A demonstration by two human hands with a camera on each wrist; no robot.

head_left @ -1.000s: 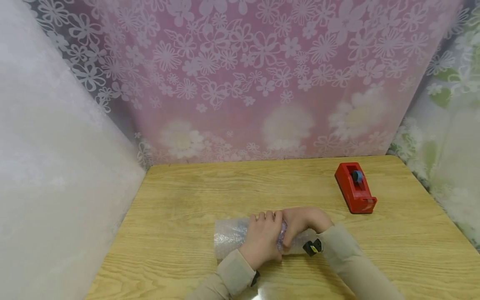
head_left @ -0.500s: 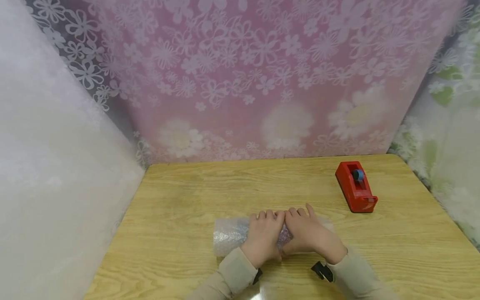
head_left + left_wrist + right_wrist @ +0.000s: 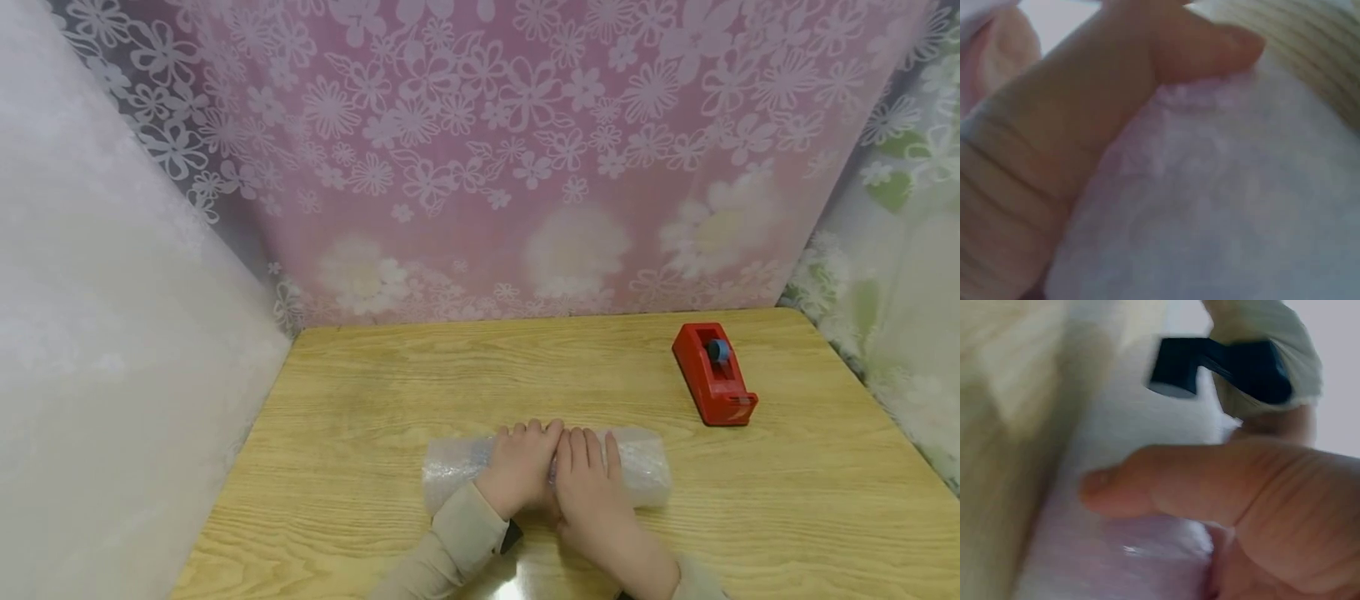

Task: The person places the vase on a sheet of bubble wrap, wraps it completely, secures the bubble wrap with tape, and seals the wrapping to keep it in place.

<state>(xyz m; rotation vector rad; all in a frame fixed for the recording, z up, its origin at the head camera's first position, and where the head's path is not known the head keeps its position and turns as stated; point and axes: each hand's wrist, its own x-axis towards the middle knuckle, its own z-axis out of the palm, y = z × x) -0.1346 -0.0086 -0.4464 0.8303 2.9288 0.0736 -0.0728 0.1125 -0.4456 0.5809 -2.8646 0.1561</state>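
A bubble-wrapped roll (image 3: pixel 645 468) lies crosswise near the front of the wooden table, a bluish and purple item showing dimly through the clear wrap. My left hand (image 3: pixel 519 468) grips it left of its middle, fingers over the far side. Right beside it, my right hand (image 3: pixel 591 492) holds the roll with its fingers over the top. The left wrist view shows the left thumb (image 3: pixel 1210 53) along the pale wrap (image 3: pixel 1229 194). In the right wrist view the right thumb (image 3: pixel 1160 481) presses on the shiny wrap (image 3: pixel 1129 556). What lies beneath both palms is hidden.
A red tape dispenser (image 3: pixel 712 375) with a small blue tape roll stands at the back right of the table (image 3: pixel 375 383). Flowered curtains (image 3: pixel 480 167) hang behind the table and along its sides.
My right hand has turned from an arched grip at the roll's right part to lie over it, its forearm swinging down and nearer. The left hand has stayed nearly in place.
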